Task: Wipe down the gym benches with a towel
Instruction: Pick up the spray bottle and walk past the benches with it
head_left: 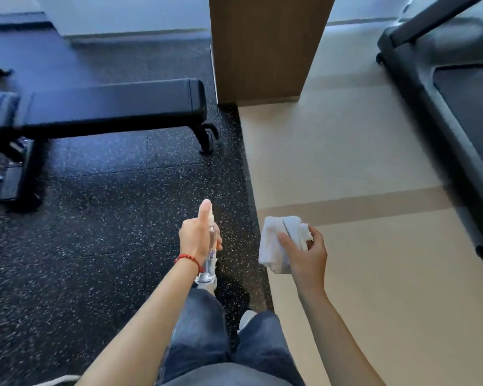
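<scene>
While the left hand [197,240] keeps a closed grip on a clear plastic spray bottle [208,263] and the right hand [304,253] clutches a folded white towel [280,243], the black padded bench [109,103] sits well ahead on the speckled floor [109,218], so stepping close before spraying seems wise.

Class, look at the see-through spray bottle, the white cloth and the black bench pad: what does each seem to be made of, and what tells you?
Clear spray bottle: likely plastic, possibly glass; transparent and glossy. Folded white towel: soft woven cloth with a matte surface and creases. Black bench pad: probably vinyl or leather-like upholstery, smooth with a dull sheen.
</scene>
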The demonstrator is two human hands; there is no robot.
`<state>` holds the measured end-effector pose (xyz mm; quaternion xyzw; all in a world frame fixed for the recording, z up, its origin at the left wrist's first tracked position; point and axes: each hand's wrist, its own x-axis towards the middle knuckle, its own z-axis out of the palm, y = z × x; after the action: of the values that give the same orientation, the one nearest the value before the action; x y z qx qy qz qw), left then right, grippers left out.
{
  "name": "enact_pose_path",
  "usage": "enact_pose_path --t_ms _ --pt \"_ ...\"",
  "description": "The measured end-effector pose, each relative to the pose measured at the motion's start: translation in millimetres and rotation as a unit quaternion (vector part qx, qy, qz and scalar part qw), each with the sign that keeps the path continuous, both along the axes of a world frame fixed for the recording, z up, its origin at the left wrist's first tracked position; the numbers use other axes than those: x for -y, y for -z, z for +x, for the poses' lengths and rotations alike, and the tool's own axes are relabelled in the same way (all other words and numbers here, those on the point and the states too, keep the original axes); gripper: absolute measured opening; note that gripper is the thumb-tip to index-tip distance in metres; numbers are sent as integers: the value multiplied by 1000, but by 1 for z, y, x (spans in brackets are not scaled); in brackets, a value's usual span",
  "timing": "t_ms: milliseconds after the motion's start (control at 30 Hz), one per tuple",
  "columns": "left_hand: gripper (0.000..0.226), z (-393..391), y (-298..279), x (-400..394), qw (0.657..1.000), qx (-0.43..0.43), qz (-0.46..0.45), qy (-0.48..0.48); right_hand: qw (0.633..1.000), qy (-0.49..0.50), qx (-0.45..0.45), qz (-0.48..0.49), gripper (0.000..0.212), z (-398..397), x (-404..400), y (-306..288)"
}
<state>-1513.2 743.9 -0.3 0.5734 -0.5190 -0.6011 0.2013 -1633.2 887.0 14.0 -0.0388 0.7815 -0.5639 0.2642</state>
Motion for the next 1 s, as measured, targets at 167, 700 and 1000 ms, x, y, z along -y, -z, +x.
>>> enact_pose_path --t_ms 167,700,1000 --pt "75 -15 7 82 1000 -7 -8 -20 1000 -27 3 -1 48 -19 87 12" --pt "71 -66 1 347 999 26 14 -31 999 -41 18 0 47 -83 365 3" --pt "68 -138 21 457 996 36 29 -72 996 -84 23 16 48 -162 488 30"
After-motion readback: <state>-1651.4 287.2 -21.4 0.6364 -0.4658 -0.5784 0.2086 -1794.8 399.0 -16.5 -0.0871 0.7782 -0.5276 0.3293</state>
